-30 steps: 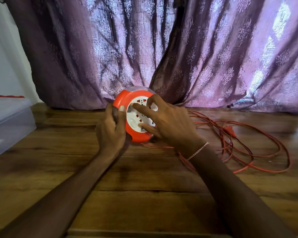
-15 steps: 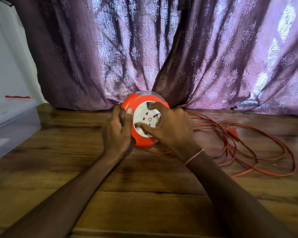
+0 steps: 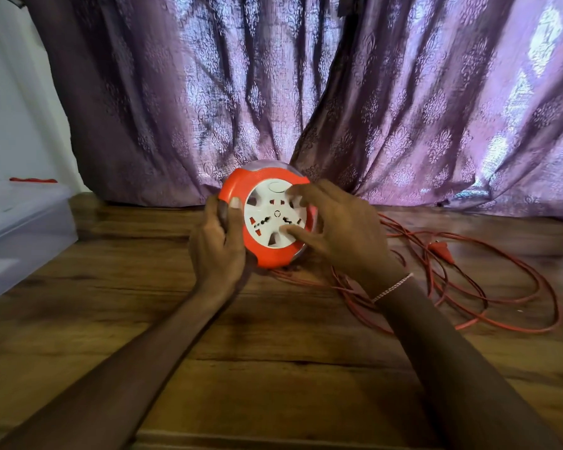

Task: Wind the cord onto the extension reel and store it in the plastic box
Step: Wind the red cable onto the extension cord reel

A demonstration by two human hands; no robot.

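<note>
One extension reel (image 3: 272, 222) on edge, axis seemingly camera-ward; left hand (image 3: 216, 251) fingers round rim, right hand (image 3: 345, 237) fingers apart on face.

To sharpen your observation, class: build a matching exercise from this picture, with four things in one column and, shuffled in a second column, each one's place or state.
Column one
1 extension reel
2 cord
3 plastic box
4 left hand

Column two
A sits at the far left edge
B grips an orange rim
C lies in loose loops at the right
D stands on its edge, white face showing

Pairs: 1-D, 2-C, 3-A, 4-B
</note>
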